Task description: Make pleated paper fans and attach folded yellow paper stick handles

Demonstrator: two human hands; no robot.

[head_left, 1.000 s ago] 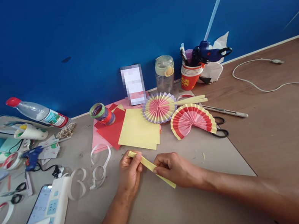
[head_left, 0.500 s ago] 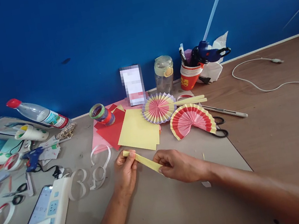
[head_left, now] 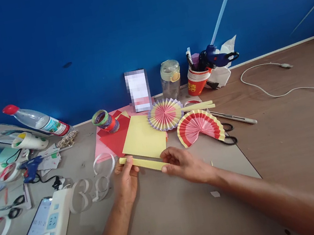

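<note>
A narrow folded strip of yellow paper (head_left: 148,163) stretches between my two hands above the grey table mat. My left hand (head_left: 127,176) pinches its left end between thumb and fingers. At the other end, my right hand (head_left: 183,164) grips it with the thumb in front and the fingers behind. Just beyond lie yellow paper sheets (head_left: 143,136) over red paper (head_left: 114,135). To their right are a round pleated paper fan (head_left: 165,115) with yellow sticks and a half-open pleated fan (head_left: 199,127) in pink, red and yellow.
A white power strip (head_left: 53,229) with plugs lies at the left, near scissors (head_left: 15,207), a blue glue gun (head_left: 30,169) and tape rings (head_left: 79,196). Along the wall stand a clear bottle (head_left: 171,78) and a red paper cup (head_left: 197,81). A white cable (head_left: 277,92) lies right.
The paper strip has turned from a steep slant to nearly level, its broad face now towards me. My right hand has shifted slightly up, and its fingers have opened out along the strip.
</note>
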